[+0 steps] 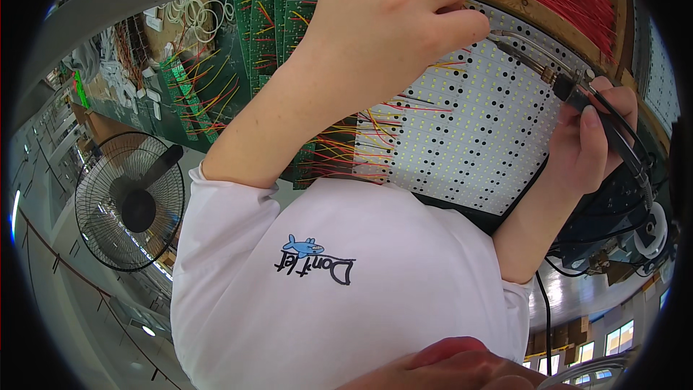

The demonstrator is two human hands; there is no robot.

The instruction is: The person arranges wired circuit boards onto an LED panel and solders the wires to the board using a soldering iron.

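Note:
My right hand is closed round the dark handle of a soldering iron. A thin metal tube runs alongside the iron, and its tip points left, close to my left fingertips. My left hand reaches over the far part of a white LED board, thumb and fingers pinched together. Whatever they hold is hidden behind the fingers. Rows of small yellowish LEDs and black dots cover the board. Red and yellow wires stick out along its left side, partly below my left forearm.
Green circuit boards with wires lie to the left, beyond my left forearm. A bundle of red wires rests in a wooden tray at the far right. A black fan stands at the left. Cables hang from the iron near dark equipment.

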